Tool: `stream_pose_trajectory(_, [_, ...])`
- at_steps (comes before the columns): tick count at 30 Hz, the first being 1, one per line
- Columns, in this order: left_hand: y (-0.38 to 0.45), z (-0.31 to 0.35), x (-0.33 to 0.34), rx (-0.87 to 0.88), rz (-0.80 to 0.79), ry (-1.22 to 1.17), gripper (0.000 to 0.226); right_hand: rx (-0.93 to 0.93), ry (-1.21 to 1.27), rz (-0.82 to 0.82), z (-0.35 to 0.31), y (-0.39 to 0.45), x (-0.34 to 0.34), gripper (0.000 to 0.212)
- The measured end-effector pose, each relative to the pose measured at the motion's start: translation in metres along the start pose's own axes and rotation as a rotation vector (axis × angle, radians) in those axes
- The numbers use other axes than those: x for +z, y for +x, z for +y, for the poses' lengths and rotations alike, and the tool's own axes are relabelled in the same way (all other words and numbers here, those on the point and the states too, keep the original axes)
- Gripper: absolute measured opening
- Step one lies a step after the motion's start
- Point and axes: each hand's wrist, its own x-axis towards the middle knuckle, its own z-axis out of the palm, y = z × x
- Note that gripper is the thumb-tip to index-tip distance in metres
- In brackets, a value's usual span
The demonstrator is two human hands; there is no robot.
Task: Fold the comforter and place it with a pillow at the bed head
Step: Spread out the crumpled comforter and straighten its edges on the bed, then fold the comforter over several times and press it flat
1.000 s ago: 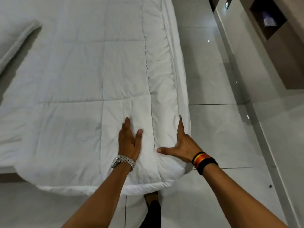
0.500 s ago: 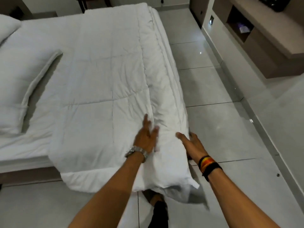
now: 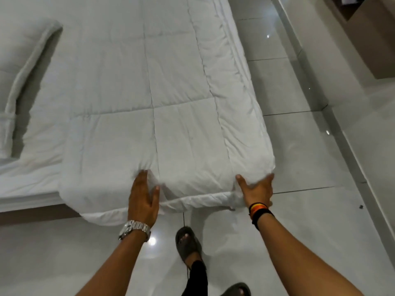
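Observation:
The white quilted comforter point(image 3: 162, 99) lies folded lengthwise along the right side of the bed point(image 3: 27, 182), its near end hanging over the bed's foot edge. My left hand point(image 3: 143, 199), with a metal watch at the wrist, grips the near end left of centre, thumb dug into a crease. At the near right corner my right hand point(image 3: 256, 190), wearing striped wristbands, clutches the fabric, fingers wrapped under the edge. A white pillow point(image 3: 23, 67) lies on the sheet at the far left.
Glossy grey floor tiles point(image 3: 299, 157) run along the right of the bed. A brown cabinet point(image 3: 372, 37) stands against the wall at top right. My sandalled feet point(image 3: 188, 244) are on the floor just below the comforter's edge.
Both hands went from lying flat on the comforter to gripping its near end. The loose corner that hung down half a second ago is now gathered up level with the edge.

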Motion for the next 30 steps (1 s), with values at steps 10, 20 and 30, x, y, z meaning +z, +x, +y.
stream_pose_trajectory(10, [0.014, -0.012, -0.01, -0.022, 0.024, 0.002, 0.065, 0.078, -0.02, 0.131, 0.026, 0.005, 0.014, 0.061])
stream_pose_trajectory(20, [-0.032, -0.079, 0.029, -1.368, 0.456, -1.041, 0.115, 0.743, 0.886, -0.17, 0.047, -0.016, 0.086, 0.133])
stream_pose_trajectory(30, [0.006, -0.112, 0.066, -0.966, 0.497, -1.633, 0.086, 0.47, 1.339, -0.3, 0.065, 0.027, 0.14, 0.057])
